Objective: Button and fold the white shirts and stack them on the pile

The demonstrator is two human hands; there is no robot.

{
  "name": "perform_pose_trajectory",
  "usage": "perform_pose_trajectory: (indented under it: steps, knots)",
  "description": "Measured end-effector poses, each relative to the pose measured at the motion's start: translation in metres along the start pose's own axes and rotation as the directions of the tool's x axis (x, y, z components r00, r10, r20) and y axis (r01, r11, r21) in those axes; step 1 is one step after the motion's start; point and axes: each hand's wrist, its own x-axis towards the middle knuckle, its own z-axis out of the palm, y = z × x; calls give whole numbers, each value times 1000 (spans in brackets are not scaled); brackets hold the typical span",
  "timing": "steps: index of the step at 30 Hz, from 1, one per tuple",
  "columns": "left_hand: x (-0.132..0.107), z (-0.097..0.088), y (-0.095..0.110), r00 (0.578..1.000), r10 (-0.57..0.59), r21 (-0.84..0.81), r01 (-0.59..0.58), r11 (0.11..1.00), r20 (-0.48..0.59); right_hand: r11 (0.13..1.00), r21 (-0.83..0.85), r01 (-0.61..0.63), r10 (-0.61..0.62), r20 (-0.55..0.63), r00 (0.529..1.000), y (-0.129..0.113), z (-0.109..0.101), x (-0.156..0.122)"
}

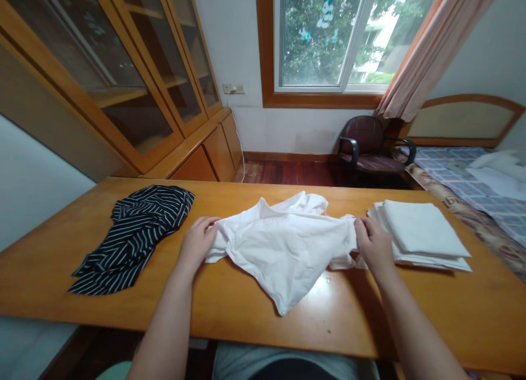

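White cloth [287, 243] stretches between the two hands, over the tabletop [230, 308]. I can't tell how much of it rests on the wood. The left hand [200, 237] is closed, pinching one end. The right hand [373, 243] is closed too and pinches the other end. Being held at both ends seems to be why the cloth spreads wide, while its loose middle drops to a point between the arms. Just past the right hand, on its outer side, sits a white folded pile [423, 229], flat and fairly neat, maybe because it is stacked in layers. Near the left hand, on its outer side, lies a striped black cloth [139, 237], all crumpled. Perhaps it is there to leave room between the hands.
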Motion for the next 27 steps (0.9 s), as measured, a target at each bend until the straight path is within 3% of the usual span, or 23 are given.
perform_pose_trajectory:
  steps: [3, 8, 12, 16, 20, 27]
  knots:
    - [-8, 16, -12, 994, -25, 46, 21, 999, 108, 997, -36, -70, 73, 75, 995, 5, 1, 0]
    - [-18, 27, -38, 984, -133, 117, 119, 986, 118, 990, -64, -126, 131, 77, 988, 22, 0, 1]
    - [-21, 23, -46, 958, -252, 12, 253, 968, 136, 986, -124, -111, 122, 87, 989, 33, 1, 3]
    - [-21, 20, -44, 930, -312, -113, 337, 935, 193, 997, -8, -78, 79, 181, 980, 29, 2, 5]
    - [-19, 18, -36, 943, -320, -131, 330, 935, 92, 974, 162, -156, 107, 279, 954, 18, 2, 5]
    - [-11, 12, -33, 910, -382, -499, 261, 826, -158, 883, 399, -246, 263, 13, 965, 16, -6, 5]
